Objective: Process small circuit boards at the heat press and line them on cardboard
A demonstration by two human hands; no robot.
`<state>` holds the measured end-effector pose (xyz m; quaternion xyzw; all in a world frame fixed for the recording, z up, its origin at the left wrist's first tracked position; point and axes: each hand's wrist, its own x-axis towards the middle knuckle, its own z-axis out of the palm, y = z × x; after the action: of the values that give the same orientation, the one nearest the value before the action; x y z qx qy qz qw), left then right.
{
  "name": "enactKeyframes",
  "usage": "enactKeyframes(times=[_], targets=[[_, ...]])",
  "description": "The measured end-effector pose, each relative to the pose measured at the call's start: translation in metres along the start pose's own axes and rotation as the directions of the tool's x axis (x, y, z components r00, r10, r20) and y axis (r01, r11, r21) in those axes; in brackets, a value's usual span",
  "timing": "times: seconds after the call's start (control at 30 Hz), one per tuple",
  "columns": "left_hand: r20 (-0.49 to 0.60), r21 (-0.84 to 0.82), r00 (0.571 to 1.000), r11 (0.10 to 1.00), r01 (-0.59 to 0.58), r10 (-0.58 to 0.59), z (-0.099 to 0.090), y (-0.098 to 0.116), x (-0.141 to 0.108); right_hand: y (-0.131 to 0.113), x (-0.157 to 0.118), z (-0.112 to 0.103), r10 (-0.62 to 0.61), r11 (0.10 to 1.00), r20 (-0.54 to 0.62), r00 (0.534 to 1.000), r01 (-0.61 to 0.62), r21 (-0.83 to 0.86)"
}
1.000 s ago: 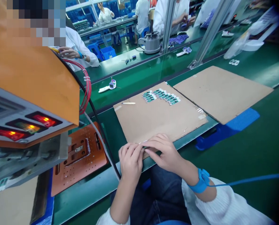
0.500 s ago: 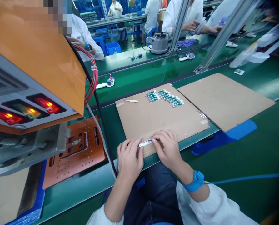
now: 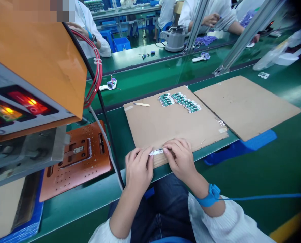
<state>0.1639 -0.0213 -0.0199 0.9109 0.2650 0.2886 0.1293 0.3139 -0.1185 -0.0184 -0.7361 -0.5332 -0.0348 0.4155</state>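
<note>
Between my two hands is a small, narrow white part with a display-like window, held near the front edge of a cardboard sheet. My left hand pinches its left end between thumb and fingers. The right end is gripped by my right hand, which has a blue wrist strap with a cord behind it. Farther back on the cardboard lie several small green circuit boards in slanting rows. A thin pale blade-like tool rests at the cardboard's far left.
To the left stands an orange machine with lit switches over a copper-coloured perforated plate. A black cable hangs beside it. Another cardboard sheet lies right. Across the bench, co-workers in white handle parts.
My view has shifted slightly, so the machine sits farther left and lower features appear higher. Both hands keep hold of the white part, which appears tilted a little differently.
</note>
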Motion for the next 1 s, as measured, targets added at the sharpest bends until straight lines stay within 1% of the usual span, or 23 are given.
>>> enactKeyframes(times=[0.2, 1.0], targets=[[0.013, 0.007, 1.0, 1.0, 0.013, -0.013, 0.0, 0.0005, 0.0004, 0.001, -0.0003, 0.0002, 0.001, 1.0, 0.005, 1.0, -0.001, -0.007], [0.001, 0.009, 1.0, 1.0, 0.013, -0.013, 0.0001, 0.0002, 0.0003, 0.0007, -0.0006, 0.0002, 0.005, 1.0, 0.017, 1.0, -0.005, 0.003]])
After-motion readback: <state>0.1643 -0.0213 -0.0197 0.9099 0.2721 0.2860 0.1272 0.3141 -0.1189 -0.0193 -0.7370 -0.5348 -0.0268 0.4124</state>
